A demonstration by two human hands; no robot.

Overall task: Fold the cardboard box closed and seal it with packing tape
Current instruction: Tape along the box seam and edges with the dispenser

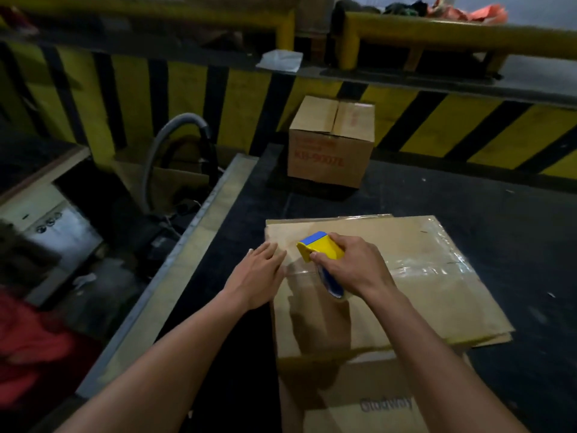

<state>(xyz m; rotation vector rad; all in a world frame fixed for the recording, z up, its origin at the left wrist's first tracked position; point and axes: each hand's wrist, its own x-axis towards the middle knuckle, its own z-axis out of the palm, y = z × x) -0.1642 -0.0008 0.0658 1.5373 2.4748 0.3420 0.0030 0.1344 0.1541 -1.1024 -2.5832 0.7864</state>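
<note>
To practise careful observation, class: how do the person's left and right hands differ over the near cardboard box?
The left hand lies flat, fingers straight, on the cardboard box; the right hand curls its fingers round a yellow and blue tape dispenser. The left hand holds nothing; the right hand holds the tool. Both are over the box top, close together.

Warehouse dock: hazard-striped wall (468, 126), yellow railings (437, 32), cartons (331, 142).
</note>
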